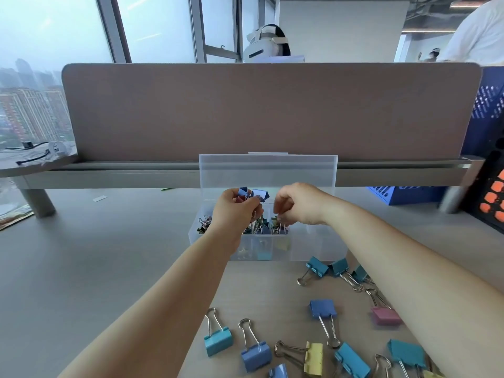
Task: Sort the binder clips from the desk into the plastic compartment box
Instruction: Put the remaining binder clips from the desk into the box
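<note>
Left hand (236,210): fingers (249,208) curled and clamped on two small blue binder clips (259,194), held up above the far left part of the box.

Right hand (298,204): fingers (282,207) bent downward, tips among the wire handles of the clips in the box; whether they pinch one cannot be told.

Plastic compartment box (313,248): clear, middle of the surface, lid (268,173) standing open against the far side. Small mixed-colour clips (259,226) fill the compartments under both hands; a teal and a yellow shape show dimly through the near wall.

Surface (109,255): pale grey. Loose large clips, near right of the box:
- three teal clips (339,267), bunched just beside the box's near wall
- blue clip (323,308)
- pink clip (386,317), beside the right forearm
- teal clip (218,341)
- blue clip (256,356)
- yellow clip (314,357)
- two further teal clips (351,360), at the near edge

Partition panel (272,110): brown, upright along the far side. A person in a white headset (266,45) sits beyond it.
</note>
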The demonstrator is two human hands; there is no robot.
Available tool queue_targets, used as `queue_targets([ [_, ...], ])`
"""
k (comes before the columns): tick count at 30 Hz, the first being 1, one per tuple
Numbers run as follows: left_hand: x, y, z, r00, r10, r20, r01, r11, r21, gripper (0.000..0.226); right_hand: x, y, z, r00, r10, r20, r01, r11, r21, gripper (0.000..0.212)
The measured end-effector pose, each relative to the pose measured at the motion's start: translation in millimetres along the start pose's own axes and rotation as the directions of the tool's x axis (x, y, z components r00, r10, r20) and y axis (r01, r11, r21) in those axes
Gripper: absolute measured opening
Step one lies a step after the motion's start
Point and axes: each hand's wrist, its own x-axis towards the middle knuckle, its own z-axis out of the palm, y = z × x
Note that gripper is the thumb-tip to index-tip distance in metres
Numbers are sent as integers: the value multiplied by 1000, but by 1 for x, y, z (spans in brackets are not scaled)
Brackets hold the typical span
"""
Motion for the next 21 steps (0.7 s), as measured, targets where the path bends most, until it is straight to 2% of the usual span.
queue_targets([
  [5,0,-1,1,1000,-1,-15,1,1000,19,5,-1,1,8,1000,-5,2,6,990,-139,15],
  [8,-2,-1,1,1000,12,-17,-11,999,36,9,-2,6,19,999,-22,-46,14,987,-162,13],
  [11,-3,-1,1,1000,15,-19,-14,999,40,10,-1,7,20,995,-14,-98,2,993,-121,11],
  [16,-5,0,2,1000,16,-11,-16,999,39,6,1,6,7,969,53,-242,-41,998,54,14],
  [18,-5,1,2,1000,12,-8,-12,999,41,6,1,5,11,967,45,-251,-47,999,-4,17],
  [21,-5,2,2,1000,9,-7,-9,999,41,5,2,2,25,983,5,-184,-30,991,-131,18],
])
